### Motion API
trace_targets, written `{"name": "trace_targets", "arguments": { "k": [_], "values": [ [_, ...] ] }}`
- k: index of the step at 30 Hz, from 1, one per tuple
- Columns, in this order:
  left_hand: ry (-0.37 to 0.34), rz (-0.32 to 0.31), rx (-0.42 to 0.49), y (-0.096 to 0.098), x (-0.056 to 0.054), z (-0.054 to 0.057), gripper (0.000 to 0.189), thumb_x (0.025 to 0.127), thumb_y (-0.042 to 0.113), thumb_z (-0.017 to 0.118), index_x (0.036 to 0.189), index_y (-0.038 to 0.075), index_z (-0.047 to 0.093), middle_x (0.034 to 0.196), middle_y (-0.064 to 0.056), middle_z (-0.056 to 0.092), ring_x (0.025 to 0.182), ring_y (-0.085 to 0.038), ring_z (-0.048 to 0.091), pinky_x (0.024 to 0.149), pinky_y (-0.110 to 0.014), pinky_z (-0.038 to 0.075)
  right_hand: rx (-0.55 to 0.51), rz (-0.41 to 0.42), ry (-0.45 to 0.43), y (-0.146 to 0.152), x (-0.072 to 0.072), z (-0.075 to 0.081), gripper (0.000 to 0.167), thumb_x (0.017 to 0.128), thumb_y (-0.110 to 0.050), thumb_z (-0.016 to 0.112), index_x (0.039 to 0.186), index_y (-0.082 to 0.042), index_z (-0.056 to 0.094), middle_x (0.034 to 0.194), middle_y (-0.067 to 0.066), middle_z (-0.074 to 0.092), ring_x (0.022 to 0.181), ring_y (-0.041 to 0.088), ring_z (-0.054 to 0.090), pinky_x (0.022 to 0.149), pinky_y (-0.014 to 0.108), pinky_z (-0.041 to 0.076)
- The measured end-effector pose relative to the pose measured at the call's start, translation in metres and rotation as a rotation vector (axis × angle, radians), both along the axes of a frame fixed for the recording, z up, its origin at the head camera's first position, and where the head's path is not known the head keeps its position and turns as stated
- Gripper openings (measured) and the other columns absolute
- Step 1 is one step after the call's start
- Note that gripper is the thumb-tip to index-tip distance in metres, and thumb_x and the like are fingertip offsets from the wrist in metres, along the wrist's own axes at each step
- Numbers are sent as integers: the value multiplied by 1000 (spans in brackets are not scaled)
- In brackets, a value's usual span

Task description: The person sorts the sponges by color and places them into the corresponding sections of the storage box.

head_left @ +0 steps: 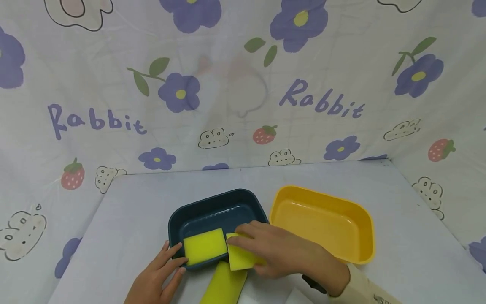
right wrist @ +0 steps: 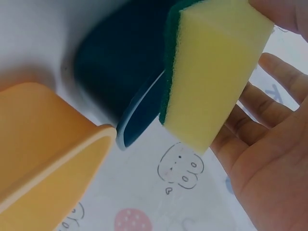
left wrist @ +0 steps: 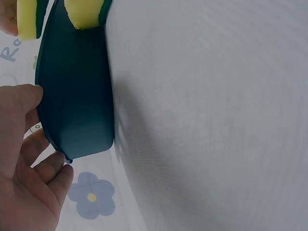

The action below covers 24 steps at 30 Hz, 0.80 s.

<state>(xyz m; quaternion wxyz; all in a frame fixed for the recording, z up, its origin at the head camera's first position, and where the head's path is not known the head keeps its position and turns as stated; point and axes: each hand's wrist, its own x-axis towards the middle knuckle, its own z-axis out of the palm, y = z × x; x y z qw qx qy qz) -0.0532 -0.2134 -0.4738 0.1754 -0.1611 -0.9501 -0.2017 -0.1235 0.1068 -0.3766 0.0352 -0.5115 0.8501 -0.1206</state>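
A dark blue rectangular bin (head_left: pixel 212 207) stands on the white table with a yellow sponge (head_left: pixel 205 247) lying in its front part. My right hand (head_left: pixel 273 249) grips another sponge (right wrist: pixel 216 72), yellow with a green scouring side, above the bin's front right edge. Thumb and fingers lie on opposite sides of it. At the bin's front left corner, my left hand (head_left: pixel 157 274) holds the rim, fingertips over the edge. One more yellow sponge (head_left: pixel 224 285), green underneath in the left wrist view, is just in front of the bin.
A yellow rectangular bin (head_left: pixel 364 236) stands close to the right of the dark blue one. White flat pieces (head_left: pixel 298 297) show at the front edge, partly cut off. A printed cloth (head_left: pixel 235 97) hangs behind and beside the table.
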Motion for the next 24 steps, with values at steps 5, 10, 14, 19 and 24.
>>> {"name": "trace_targets", "arguments": {
  "k": [5,10,14,19,24],
  "values": [
    [0,0,-3,0,0,1,20,88,25,80,107,23,76,139,1,60,133,-30,50,88,-45,56,-3,6,31,0,-5,2,65,85,-17,77,144,-19,51,138,1,54,115,16,53,100,26,46],
    [-4,2,4,1,1,2,20,88,25,80,107,24,76,139,1,60,134,-30,50,88,-46,56,0,2,36,-1,-9,3,65,85,-15,77,144,-18,52,139,1,54,116,16,53,100,26,46],
    [0,4,6,2,1,2,20,88,24,80,108,24,76,139,1,60,134,-30,50,88,-46,56,6,-5,39,-3,-14,4,64,86,-13,77,144,-18,52,141,1,54,118,16,52,101,27,46],
    [0,9,0,2,2,1,20,88,26,80,107,24,76,139,2,60,134,-30,50,89,-46,55,-4,-14,55,-5,-21,5,65,85,-9,77,145,-18,51,142,2,53,125,18,51,107,32,43],
    [-3,7,-6,1,1,-1,19,89,26,79,108,24,76,139,2,60,134,-30,50,90,-46,55,-24,-9,64,-6,-26,6,64,86,-5,75,144,-16,51,143,4,53,128,21,50,109,35,41]
  ]
}}
